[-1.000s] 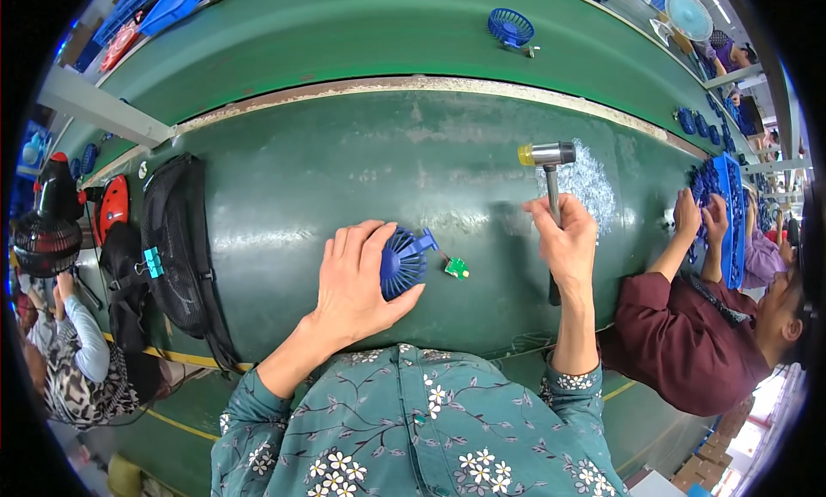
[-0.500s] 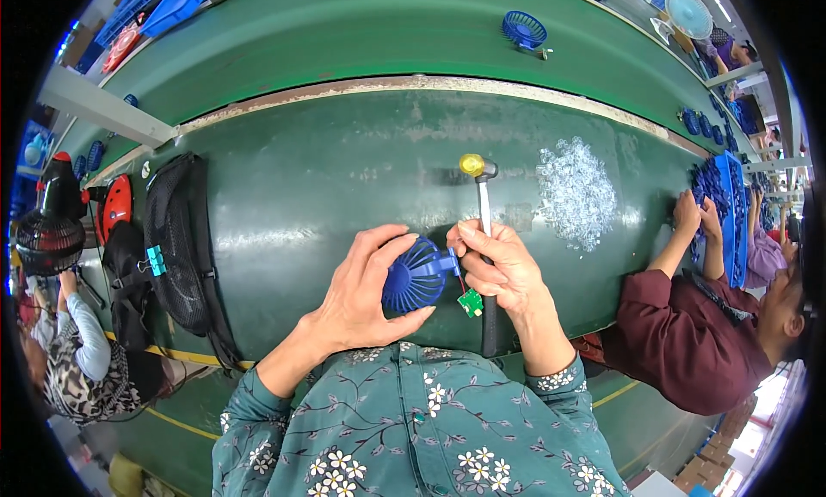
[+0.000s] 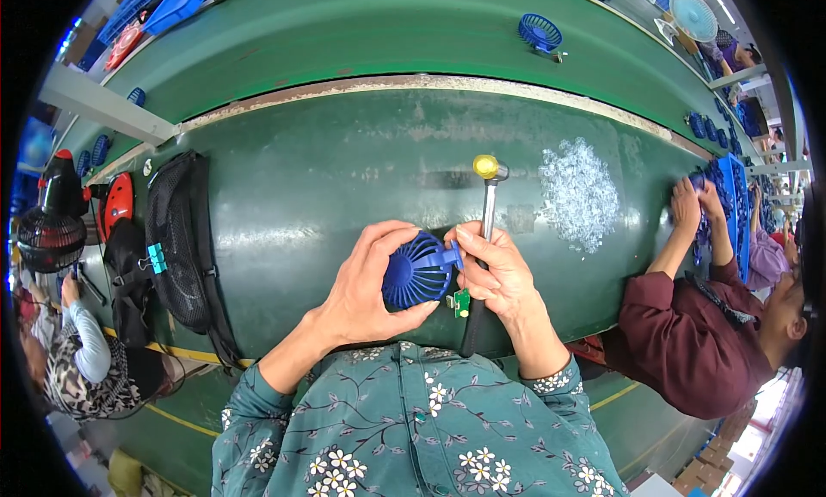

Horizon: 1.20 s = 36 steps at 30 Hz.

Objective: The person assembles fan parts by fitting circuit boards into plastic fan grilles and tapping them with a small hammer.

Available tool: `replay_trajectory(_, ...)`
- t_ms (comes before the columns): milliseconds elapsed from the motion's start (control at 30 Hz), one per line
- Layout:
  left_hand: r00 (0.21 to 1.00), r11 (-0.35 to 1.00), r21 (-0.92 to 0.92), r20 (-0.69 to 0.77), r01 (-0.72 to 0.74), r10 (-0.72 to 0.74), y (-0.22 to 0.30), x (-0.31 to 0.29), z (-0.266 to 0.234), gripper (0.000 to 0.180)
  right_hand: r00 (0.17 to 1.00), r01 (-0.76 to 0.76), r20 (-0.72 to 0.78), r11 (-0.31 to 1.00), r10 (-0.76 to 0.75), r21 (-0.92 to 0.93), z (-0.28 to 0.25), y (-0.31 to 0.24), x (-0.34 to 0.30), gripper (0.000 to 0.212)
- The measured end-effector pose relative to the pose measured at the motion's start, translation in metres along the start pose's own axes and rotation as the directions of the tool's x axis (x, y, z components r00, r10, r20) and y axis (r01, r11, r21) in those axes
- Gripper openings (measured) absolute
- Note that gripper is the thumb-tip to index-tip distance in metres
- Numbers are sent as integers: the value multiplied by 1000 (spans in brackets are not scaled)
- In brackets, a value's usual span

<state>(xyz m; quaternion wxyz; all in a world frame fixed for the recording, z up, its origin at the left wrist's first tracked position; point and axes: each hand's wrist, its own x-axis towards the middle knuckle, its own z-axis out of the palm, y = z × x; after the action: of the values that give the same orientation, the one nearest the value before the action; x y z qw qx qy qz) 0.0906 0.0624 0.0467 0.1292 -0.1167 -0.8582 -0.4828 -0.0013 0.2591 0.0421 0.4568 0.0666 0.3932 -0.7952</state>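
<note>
My left hand (image 3: 357,282) wraps its fingers and thumb around the round, slatted cage of a small blue fan housing (image 3: 417,273). At the short blue neck on the housing's right side, my right hand (image 3: 499,273) pinches with thumb and fingertips. A hammer (image 3: 489,209) with a yellow face and metal shaft also runs through my right hand, its head away from me and its dark grip toward my body. Below the neck hangs a small green circuit board (image 3: 462,302), close to the hammer's grip. My fingers hide part of the neck and the shaft.
Small clear plastic pieces (image 3: 578,194) lie heaped on the green table (image 3: 318,153). A black mesh backpack (image 3: 176,239) lies left. Beyond the ledge, another blue fan housing (image 3: 540,34) sits on a green belt (image 3: 387,32). A co-worker in maroon (image 3: 688,342) handles blue parts by a blue bin (image 3: 734,217).
The hammer has tilted, its head shifting right and its grip left. The circuit board has swung slightly left and turned. The housing on the belt has moved right.
</note>
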Motion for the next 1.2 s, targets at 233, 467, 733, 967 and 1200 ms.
replay_trajectory(233,994,994,12,-3,108,-108,-3,-3,0,78,988,80,-105,956,-114,-281,11,4,-9,25)
replay_trajectory(467,996,986,144,-36,86,-82,8,-4,-5,79,820,308,84,314,-566,-898,22,11,-18,22)
replay_trajectory(733,988,967,231,-140,103,-72,8,-3,-3,79,902,191,-113,619,-416,-762,22,11,-27,19)
replay_trajectory(967,966,949,182,-61,257,-250,12,1,-6,79,872,207,-122,583,-474,-785,23,11,-22,14)
replay_trajectory(1200,707,434,-594,364,678,-606,-6,10,-23,73,863,227,-160,653,-478,-723,22,5,-16,14)
